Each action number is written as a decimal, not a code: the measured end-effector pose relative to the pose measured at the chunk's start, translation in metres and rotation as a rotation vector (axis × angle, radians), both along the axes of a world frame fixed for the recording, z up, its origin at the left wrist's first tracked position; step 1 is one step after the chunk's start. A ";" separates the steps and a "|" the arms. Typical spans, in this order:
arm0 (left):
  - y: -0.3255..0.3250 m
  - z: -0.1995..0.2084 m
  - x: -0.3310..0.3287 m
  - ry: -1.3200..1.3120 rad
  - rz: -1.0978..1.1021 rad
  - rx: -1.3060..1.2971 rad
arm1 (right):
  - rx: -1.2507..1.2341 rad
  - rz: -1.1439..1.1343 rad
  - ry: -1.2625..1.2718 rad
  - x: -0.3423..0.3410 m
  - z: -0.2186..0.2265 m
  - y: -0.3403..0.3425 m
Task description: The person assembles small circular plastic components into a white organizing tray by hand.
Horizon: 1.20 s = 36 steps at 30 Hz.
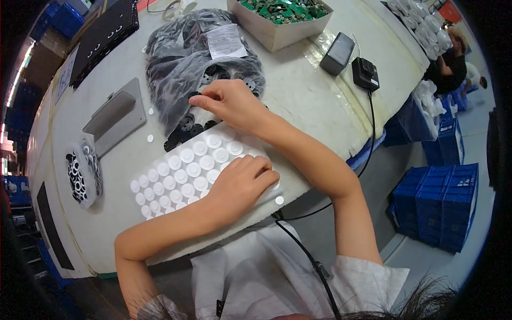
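A sheet of round white stickers (pixel 180 175), laid out in rows, lies at the table's near side. My left hand (pixel 237 184) rests on its right part, fingers curled in; whatever is at the fingertips is too hidden to name. Beyond the sheet, my right hand (pixel 234 101) is closed in a pinch on a small black disc (pixel 194 95), of which only part shows. That hand is over the mouth of a clear plastic bag (pixel 170 64) full of black parts. Several loose black discs (pixel 186 122) lie between the bag and the sheet.
A white box (pixel 277 34) of green circuit boards stands at the back. Right of the bag are a grey block (pixel 337 53) and a black cabled adapter (pixel 366 73). A grey metal bracket (pixel 120 114) and a bag of black-and-white rings (pixel 82 173) sit left. Blue crates (pixel 434 205) stand right.
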<state>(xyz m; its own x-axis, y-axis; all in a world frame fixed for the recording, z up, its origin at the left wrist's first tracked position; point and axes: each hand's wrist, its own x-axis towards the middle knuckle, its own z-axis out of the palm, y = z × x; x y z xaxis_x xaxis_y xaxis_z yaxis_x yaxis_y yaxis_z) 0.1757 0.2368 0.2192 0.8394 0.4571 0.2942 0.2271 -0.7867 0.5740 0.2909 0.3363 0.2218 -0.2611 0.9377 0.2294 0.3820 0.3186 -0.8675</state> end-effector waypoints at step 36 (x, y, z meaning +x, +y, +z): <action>0.040 0.016 -0.073 -0.592 0.574 -0.698 | -0.111 0.260 0.287 -0.020 0.003 -0.032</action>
<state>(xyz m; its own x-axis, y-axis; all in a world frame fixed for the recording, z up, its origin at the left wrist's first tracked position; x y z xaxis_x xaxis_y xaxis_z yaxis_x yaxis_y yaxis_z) 0.1022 0.2772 0.2354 0.2564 0.9609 0.1047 -0.0028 -0.1076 0.9942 0.2711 0.3043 0.2244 -0.4335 0.8718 0.2284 0.0385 0.2711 -0.9618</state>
